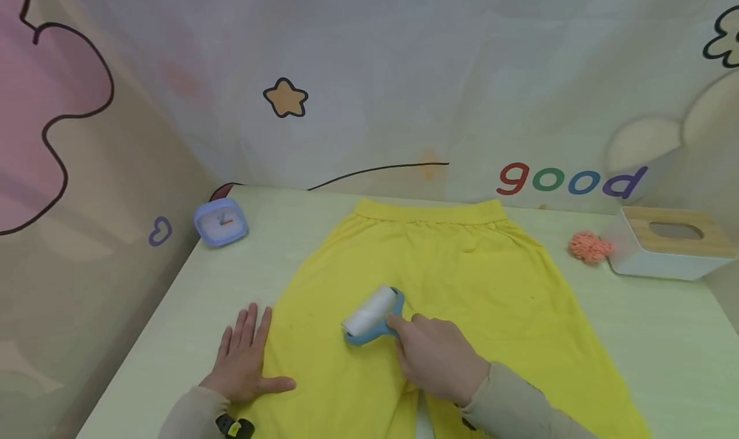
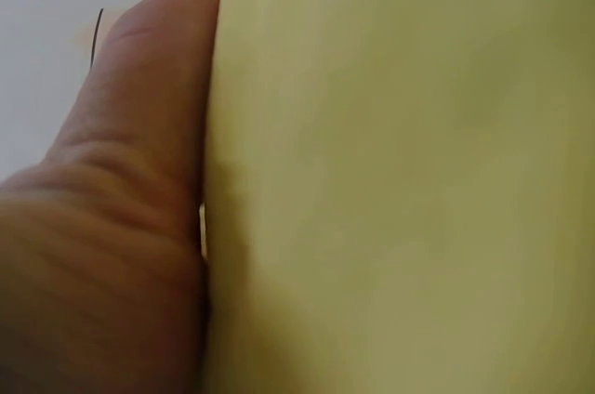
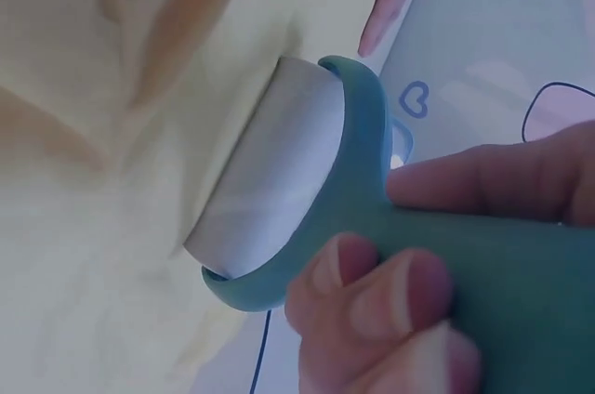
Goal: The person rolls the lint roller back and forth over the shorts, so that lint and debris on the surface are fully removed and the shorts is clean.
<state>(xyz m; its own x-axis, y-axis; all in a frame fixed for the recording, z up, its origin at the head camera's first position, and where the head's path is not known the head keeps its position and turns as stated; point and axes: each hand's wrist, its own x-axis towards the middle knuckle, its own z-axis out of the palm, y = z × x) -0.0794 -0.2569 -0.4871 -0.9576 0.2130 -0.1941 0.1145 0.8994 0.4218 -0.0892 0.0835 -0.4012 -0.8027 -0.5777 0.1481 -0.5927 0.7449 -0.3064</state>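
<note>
Yellow trousers lie spread on the table, waistband toward the back wall. My right hand grips the blue handle of a lint roller, fingers curled round it in the right wrist view. The white roll rests against the cloth over the left leg, near the crotch. My left hand lies flat with fingers spread at the trousers' left edge, its thumb on the yellow fabric. In the left wrist view the side of the left hand presses along the cloth.
A blue-framed clock stands at the table's back left corner. At the back right are a white tissue box with a wooden lid and a crumpled coral-pink item beside it. A printed backdrop rises behind the table.
</note>
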